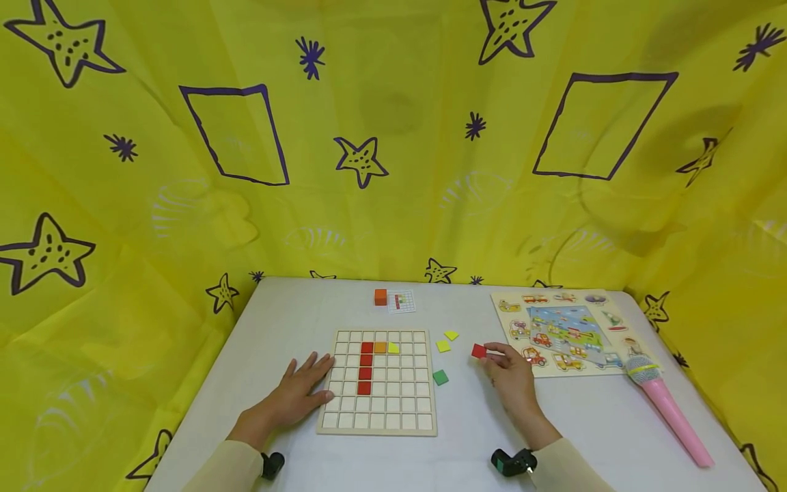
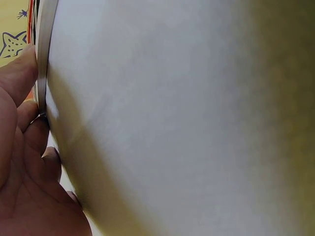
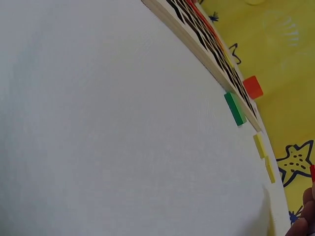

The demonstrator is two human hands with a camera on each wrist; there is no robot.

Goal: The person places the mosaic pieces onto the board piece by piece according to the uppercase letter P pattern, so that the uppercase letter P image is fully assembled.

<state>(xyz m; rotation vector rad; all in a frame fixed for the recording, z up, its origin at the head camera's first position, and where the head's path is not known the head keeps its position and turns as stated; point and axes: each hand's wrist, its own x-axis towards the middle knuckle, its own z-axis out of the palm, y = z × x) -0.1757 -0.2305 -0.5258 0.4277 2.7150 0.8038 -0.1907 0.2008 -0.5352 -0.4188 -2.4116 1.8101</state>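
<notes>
A wooden grid board (image 1: 344, 415) lies on the white table. Four-sided tiles fill some of its squares: a column of several red tiles (image 1: 365, 373), one orange tile (image 1: 380, 347) and one yellow tile (image 1: 393, 348). My left hand (image 1: 297, 393) rests with spread fingers at the board's left edge; in the left wrist view its thumb and fingers (image 2: 37, 132) touch that edge. Right of the board, my right hand (image 1: 512, 377) pinches a red square tile (image 1: 478, 350) above the table. Between hand and board lie a green tile (image 1: 440, 377) and two yellow tiles (image 1: 443, 346).
Behind the board stand an orange-red cube (image 1: 380, 296) and a small pattern card (image 1: 402, 301). To the right lie a wooden picture puzzle (image 1: 504, 316) and a pink toy microphone (image 1: 676, 417). A yellow patterned curtain (image 1: 393, 225) surrounds the table (image 1: 295, 314).
</notes>
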